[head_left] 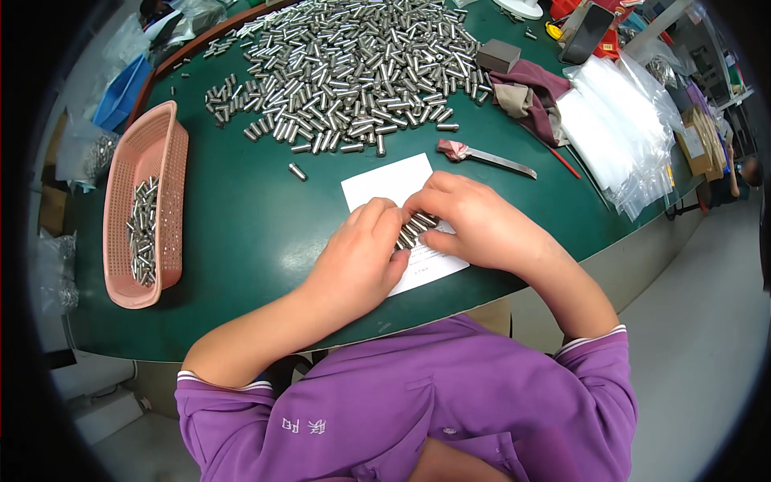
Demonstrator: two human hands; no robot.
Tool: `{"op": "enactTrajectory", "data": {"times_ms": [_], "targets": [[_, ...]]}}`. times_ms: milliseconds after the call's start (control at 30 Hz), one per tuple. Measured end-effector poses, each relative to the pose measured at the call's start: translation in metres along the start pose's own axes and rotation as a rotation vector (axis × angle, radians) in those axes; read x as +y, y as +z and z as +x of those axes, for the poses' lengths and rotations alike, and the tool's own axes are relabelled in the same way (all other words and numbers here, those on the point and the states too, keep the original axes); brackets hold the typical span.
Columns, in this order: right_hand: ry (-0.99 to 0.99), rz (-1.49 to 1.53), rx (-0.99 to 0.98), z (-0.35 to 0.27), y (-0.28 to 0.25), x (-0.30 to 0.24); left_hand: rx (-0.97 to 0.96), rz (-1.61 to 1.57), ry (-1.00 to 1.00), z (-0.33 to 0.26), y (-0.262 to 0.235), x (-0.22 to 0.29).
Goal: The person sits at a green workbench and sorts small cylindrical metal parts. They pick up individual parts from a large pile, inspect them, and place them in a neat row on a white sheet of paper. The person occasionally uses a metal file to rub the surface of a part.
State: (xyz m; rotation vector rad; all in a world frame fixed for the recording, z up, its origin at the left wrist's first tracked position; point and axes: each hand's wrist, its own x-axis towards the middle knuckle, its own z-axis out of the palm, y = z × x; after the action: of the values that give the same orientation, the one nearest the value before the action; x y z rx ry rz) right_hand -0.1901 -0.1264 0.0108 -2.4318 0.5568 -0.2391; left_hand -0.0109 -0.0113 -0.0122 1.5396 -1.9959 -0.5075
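Note:
A white printed sheet of paper (389,181) lies on the green tabletop in front of me. Over it, a short row of shiny metal pins (414,228) sits side by side between my two hands. My left hand (359,249) curls along the left end of the row, its thumb against the pins. From the right, my right hand (466,221) closes on the same row with bent fingers and thumb. Parts of the row are hidden under the fingers. Beyond the paper spreads a large heap of similar pins (345,72), and a single loose pin (298,172) lies left of the sheet.
A pink perforated basket (173,136) holding some pins stands at the left. Right of the paper are a blade with a wrapped handle (490,160), a red stick (564,162), a maroon cloth (538,95), a dark block (498,56), clear plastic bags (614,128) and a phone (588,34).

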Motion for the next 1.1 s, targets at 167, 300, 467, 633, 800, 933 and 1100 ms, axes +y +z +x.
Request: {"op": "enactTrajectory", "data": {"times_ms": [167, 300, 467, 633, 800, 933, 1100], "targets": [[0.105, 0.047, 0.058, -0.015, -0.001, -0.004, -0.048, -0.081, 0.065, 0.006, -0.017, -0.011], [0.085, 0.066, 0.115, -0.015, 0.002, -0.004, -0.057, 0.047, -0.080, -0.003, -0.029, 0.002], [0.038, -0.021, 0.093, -0.011, 0.005, -0.005, -0.065, 0.023, -0.057, -0.009, -0.028, -0.010], [0.033, -0.022, 0.112, -0.014, 0.007, -0.005, -0.047, -0.071, 0.071, -0.002, -0.028, -0.014], [0.069, 0.020, 0.139, -0.017, 0.006, -0.012, 0.049, 0.035, 0.098, 0.003, -0.025, -0.013], [0.075, 0.025, 0.108, -0.020, 0.004, -0.009, 0.035, 0.043, -0.040, 0.002, -0.022, -0.006], [0.098, 0.056, 0.106, -0.015, 0.007, -0.007, -0.110, -0.057, -0.079, 0.008, -0.019, -0.013]]}}
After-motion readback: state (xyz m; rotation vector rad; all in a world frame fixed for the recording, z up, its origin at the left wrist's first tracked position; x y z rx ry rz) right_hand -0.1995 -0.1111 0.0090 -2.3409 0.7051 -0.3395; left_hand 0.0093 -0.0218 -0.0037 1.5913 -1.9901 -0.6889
